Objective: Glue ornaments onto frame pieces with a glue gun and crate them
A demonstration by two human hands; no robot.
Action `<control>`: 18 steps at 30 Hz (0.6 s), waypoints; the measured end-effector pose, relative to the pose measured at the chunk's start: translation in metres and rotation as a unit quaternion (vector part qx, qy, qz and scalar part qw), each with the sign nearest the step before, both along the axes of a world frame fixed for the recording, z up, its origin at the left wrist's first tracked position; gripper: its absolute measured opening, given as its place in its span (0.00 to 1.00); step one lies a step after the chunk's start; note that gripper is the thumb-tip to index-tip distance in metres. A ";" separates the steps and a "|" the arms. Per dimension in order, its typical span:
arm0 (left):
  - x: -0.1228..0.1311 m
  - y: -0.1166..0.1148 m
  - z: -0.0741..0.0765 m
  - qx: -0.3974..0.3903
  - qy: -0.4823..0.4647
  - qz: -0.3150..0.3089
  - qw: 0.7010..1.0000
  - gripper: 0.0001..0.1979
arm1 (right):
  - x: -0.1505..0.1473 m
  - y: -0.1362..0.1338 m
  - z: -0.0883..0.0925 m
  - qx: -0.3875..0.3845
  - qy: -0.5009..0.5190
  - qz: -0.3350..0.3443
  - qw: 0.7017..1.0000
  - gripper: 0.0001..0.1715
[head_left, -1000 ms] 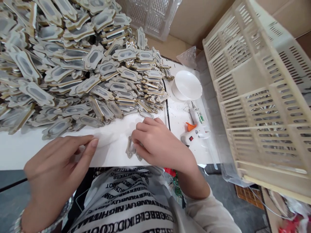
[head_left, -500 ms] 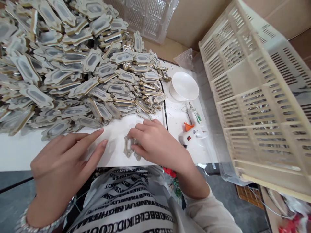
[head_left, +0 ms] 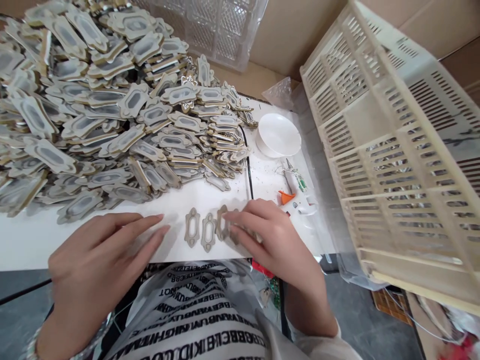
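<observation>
In front of me a short row of grey, oblong frame pieces with scalloped edges and hollow middles lies on the white table (head_left: 176, 250). The leftmost frame piece (head_left: 192, 227) and the one beside it (head_left: 208, 233) lie flat and untouched. My right hand (head_left: 270, 230) has its thumb and forefinger closed on a third frame piece (head_left: 221, 223); what is under its other fingers is partly hidden. To the left, my left hand (head_left: 108, 250) rests at the table's front, fingers stretched and thumb apart, holding nothing.
A large heap of similar frame pieces (head_left: 112, 115) covers the table's back left. On the right stand a white bowl (head_left: 279, 135), a white glue gun (head_left: 300, 204) with an orange trigger, and a tall cream slatted crate (head_left: 390, 150). A clear plastic tray (head_left: 221, 30) lies behind.
My right hand has moved right along the row, uncovering the two left pieces. The left hand stays nearly in place. The view has shifted slightly.
</observation>
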State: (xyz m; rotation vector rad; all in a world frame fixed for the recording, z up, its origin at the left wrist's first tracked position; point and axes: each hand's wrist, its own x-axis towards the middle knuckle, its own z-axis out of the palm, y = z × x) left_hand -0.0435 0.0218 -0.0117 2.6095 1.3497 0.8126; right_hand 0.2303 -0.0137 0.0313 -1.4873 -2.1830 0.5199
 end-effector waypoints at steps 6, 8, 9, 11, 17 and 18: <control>0.018 0.008 -0.005 0.013 0.041 -0.123 0.991 0.14 | 0.034 -0.033 -0.007 0.044 0.022 -0.138 0.989 0.10; 0.020 0.010 -0.008 0.010 0.055 -0.124 0.991 0.15 | 0.044 -0.042 -0.009 0.056 0.024 -0.173 0.983 0.08; 0.020 0.011 -0.009 0.009 0.057 -0.122 0.991 0.15 | 0.049 -0.046 -0.011 0.061 0.023 -0.188 0.980 0.08; 0.018 0.011 -0.012 0.005 0.060 -0.118 0.991 0.14 | 0.058 -0.052 -0.013 0.072 0.014 -0.217 0.973 0.08; 0.017 0.005 -0.021 0.015 0.063 -0.122 0.990 0.18 | 0.081 -0.061 -0.022 0.143 -0.062 -0.331 0.931 0.09; 0.018 0.005 -0.022 0.020 0.057 -0.119 0.991 0.19 | 0.083 -0.062 -0.024 0.152 -0.074 -0.341 0.925 0.09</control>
